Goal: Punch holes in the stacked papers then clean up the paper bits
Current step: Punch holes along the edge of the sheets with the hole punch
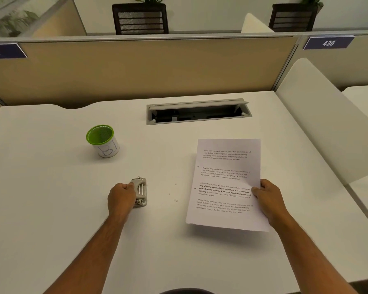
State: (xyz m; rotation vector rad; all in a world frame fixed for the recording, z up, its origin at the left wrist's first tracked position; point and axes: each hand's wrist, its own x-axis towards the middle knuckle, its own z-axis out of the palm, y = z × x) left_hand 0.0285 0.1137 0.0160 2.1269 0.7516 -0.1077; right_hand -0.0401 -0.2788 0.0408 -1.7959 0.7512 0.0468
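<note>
The stacked papers [225, 179], white sheets with printed paragraphs, show two punched holes near their left edge. My right hand [266, 196] grips their right edge and holds the near end lifted off the white desk [51, 187]. A silver metal hole punch [141, 192] rests on the desk left of the papers, and my left hand [121, 198] is closed around its left side. A few tiny white paper bits [175, 200] lie on the desk between the punch and the papers.
A green mesh cup [103, 141] wrapped in a handwritten paper label stands at the back left. An open cable tray [198, 112] is set into the desk at the back. Beige dividers wall the desk behind and at right.
</note>
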